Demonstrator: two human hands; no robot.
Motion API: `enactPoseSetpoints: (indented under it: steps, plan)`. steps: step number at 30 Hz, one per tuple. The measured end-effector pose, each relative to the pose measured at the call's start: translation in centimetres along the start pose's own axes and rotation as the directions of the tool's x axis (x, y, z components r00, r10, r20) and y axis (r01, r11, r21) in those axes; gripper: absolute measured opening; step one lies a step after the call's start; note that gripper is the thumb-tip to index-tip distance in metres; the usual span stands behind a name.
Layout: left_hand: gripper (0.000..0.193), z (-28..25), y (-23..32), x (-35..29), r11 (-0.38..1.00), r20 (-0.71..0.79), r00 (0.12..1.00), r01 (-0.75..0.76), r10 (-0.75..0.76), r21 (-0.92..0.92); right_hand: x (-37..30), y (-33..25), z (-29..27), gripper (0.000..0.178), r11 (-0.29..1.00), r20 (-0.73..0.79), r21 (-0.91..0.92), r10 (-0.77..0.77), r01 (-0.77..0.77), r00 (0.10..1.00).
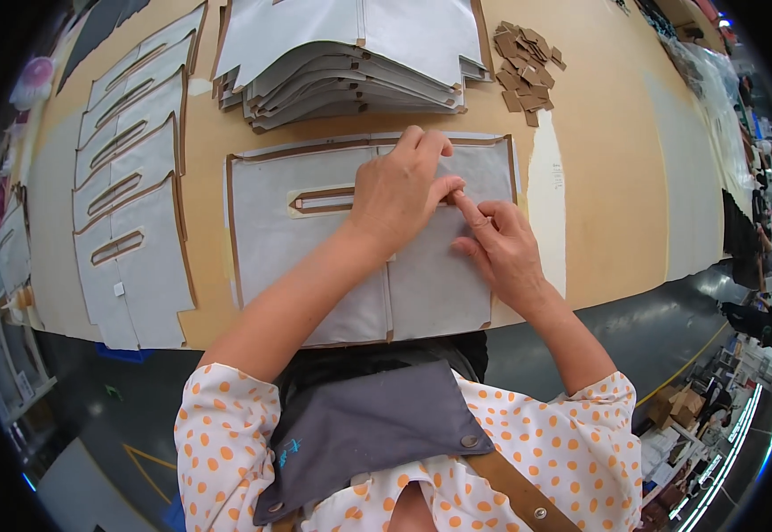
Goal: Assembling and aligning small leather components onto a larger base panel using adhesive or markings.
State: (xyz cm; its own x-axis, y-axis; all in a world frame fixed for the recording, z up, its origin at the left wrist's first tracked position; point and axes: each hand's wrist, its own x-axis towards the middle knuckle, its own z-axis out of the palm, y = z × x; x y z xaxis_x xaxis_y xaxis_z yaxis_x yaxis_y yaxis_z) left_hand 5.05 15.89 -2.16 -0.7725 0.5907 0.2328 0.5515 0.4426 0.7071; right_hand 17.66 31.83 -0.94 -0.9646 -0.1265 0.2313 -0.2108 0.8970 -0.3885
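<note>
A grey panel [310, 257] with brown edging lies flat on the table in front of me. In it is a long slot [325, 202] with a brown border, whose right part is hidden under my left hand. My left hand [399, 191] rests on the panel with its fingers bent and its thumb stretched to the right, apart from them. My right hand [505, 248] comes in from the right; its index fingertip meets the left thumb tip at the slot's right end. The right thumb stands apart, the other fingers curl. Any small piece under the fingertips is hidden.
Beyond the panel stands a thick stack of similar grey panels [350, 71]. Several slotted panels [106, 279] overlap in a row at the left, a small white square on the nearest. A pile of small brown pieces [523, 71] lies far right, above a pale strip [545, 204].
</note>
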Motion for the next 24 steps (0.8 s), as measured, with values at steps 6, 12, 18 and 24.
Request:
enactPoseSetpoints:
  steps: [6, 12, 18, 24]
  plan:
    - [0.034, 0.0, 0.4, 1.4, 0.988, 0.084, 0.992, 0.086, -0.097, 0.125, -0.2, 0.0, 0.7, 0.054, 0.994, -0.028, -0.110, -0.024, 0.021, 0.999]
    - [0.035, -1.0, 1.3, 1.1, 0.999, 0.027, 0.999, 0.032, -0.033, 0.020, -1.2, 0.2, 0.8, 0.044, 0.998, -0.137, -0.037, -0.046, 0.042, 0.989]
    - [0.060, -6.1, 2.0, -3.4, -0.053, 0.575, 0.727, 0.602, -0.376, -0.797, -1.3, -4.4, -1.2, 0.031, 0.916, -0.236, 0.378, 0.238, -0.137, 0.942]
    - [0.072, -6.9, 1.4, -8.6, -0.514, 0.607, 0.772, 0.448, -0.189, -0.731, 0.0, -8.7, 0.5, 0.032, 0.844, -0.188, 0.536, 0.150, -0.026, 0.971]
